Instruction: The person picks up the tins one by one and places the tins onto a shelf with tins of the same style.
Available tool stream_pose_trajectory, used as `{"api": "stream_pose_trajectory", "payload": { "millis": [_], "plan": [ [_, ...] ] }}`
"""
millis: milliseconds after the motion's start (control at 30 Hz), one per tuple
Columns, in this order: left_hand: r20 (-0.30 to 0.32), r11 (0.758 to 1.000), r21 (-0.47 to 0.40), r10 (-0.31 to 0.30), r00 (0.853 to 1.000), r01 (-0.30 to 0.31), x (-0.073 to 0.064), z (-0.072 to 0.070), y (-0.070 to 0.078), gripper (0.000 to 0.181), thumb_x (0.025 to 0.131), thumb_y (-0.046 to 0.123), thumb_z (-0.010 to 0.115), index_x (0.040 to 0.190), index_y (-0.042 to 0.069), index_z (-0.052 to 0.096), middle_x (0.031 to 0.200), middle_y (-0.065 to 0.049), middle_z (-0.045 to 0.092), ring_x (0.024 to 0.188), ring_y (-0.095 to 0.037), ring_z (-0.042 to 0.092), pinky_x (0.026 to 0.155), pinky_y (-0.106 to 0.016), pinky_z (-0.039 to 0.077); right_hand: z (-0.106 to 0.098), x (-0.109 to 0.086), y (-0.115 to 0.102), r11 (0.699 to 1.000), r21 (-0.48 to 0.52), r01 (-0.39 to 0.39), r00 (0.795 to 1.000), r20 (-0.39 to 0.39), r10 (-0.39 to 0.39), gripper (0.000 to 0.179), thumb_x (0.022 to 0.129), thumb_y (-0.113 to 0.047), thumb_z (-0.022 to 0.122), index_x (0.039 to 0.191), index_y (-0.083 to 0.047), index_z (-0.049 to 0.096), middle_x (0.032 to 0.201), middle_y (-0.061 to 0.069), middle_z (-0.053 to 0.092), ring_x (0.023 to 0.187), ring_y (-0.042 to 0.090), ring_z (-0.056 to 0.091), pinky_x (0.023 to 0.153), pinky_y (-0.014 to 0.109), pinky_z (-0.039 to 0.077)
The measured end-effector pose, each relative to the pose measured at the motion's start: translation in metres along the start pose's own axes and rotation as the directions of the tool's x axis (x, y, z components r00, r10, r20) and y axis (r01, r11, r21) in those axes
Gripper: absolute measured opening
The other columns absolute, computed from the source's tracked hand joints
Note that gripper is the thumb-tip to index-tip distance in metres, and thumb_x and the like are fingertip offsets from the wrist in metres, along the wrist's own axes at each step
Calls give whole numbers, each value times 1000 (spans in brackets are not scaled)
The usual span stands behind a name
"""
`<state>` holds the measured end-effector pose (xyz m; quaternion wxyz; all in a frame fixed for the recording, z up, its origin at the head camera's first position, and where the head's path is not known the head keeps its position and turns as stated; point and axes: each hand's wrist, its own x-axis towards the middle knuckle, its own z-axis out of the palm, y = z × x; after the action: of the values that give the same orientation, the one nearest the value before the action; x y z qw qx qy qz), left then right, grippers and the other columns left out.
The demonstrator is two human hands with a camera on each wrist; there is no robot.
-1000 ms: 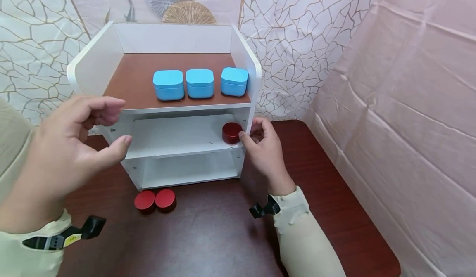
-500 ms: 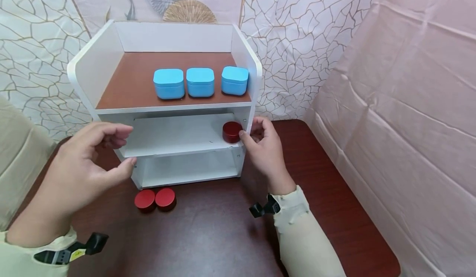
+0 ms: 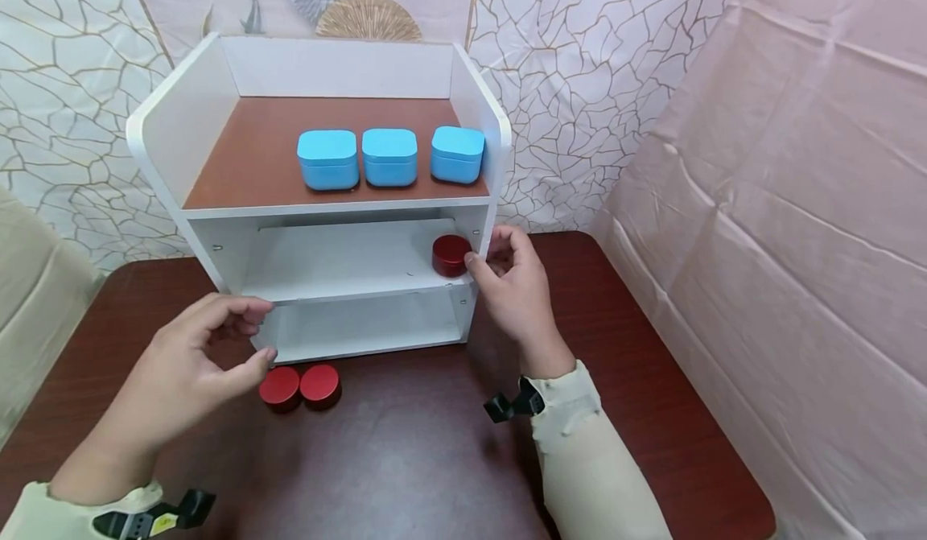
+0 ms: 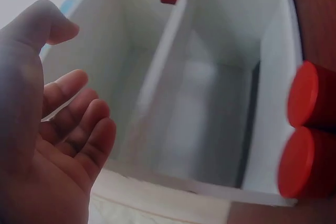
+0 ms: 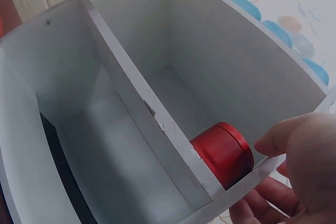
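Observation:
My left hand (image 3: 199,355), fingers loosely bent and thumb apart, holds nothing. It hovers at the lower left of the white shelf unit (image 3: 333,212), beside two red round tins (image 3: 280,387) that stand on the table in front of it. With the thumb inside and the fingers outside, my right hand (image 3: 516,290) grips the front edge of the unit's right side panel (image 5: 262,174). Close to that thumb a third red tin (image 5: 223,153) stands on the middle shelf, at its right end. The right wrist view shows a small gap between thumb and tin.
Several blue boxes (image 3: 328,160) with rounded corners stand on the unit's brown top board (image 3: 246,154). Below the middle shelf is a lower compartment (image 3: 369,327). The dark wooden table (image 3: 405,451) extends in front. A draped cloth (image 3: 760,226) hangs at the right.
My left hand has come down and to the right, from beside the unit's top to near the two red tins on the table. The right hand has stayed on the side panel.

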<state>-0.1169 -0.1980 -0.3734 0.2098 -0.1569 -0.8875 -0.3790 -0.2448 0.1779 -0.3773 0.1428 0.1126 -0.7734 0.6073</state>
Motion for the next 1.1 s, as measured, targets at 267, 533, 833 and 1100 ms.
{"api": "stream_pose_trajectory", "payload": {
  "millis": [267, 533, 833, 1100],
  "plan": [
    [67, 992, 15, -126, 990, 125, -12, 13, -32, 46, 84, 19, 89, 125, 25, 69, 107, 7, 64, 96, -3, 61, 83, -3, 49, 1, 0, -2, 1000, 4, -6, 1000, -11, 6, 38, 96, -9, 74, 129, -6, 56, 120, 15, 63, 110, 29, 62, 95, 42, 57],
    [104, 984, 52, -176, 979, 171, -20, 21, -53, 43, 86, 23, 88, 124, 21, 68, 108, -3, 67, 95, -3, 61, 82, -3, 48, 0, -1, 1, 1000, 12, 27, 1000, -6, -27, 38, 95, -19, 77, 126, -12, 58, 117, 9, 64, 107, 25, 63, 93, 40, 58],
    [131, 973, 53, -228, 965, 223, -26, 27, -69, 42, 88, 27, 86, 125, 20, 68, 109, -3, 68, 94, -8, 65, 80, -6, 52, 0, -1, 1, 1000, -9, 23, 1000, 4, -23, 37, 95, -19, 77, 126, -13, 58, 117, 8, 63, 108, 24, 63, 93, 37, 58],
    [149, 965, 90, -259, 954, 248, -30, 31, -75, 44, 87, 30, 87, 125, 18, 68, 109, -2, 69, 93, -9, 63, 77, -7, 51, 0, -1, 0, 1000, -14, 28, 1000, -1, -28, 38, 95, -20, 77, 127, -13, 58, 118, 8, 63, 108, 24, 63, 94, 38, 59]
  ]
}}
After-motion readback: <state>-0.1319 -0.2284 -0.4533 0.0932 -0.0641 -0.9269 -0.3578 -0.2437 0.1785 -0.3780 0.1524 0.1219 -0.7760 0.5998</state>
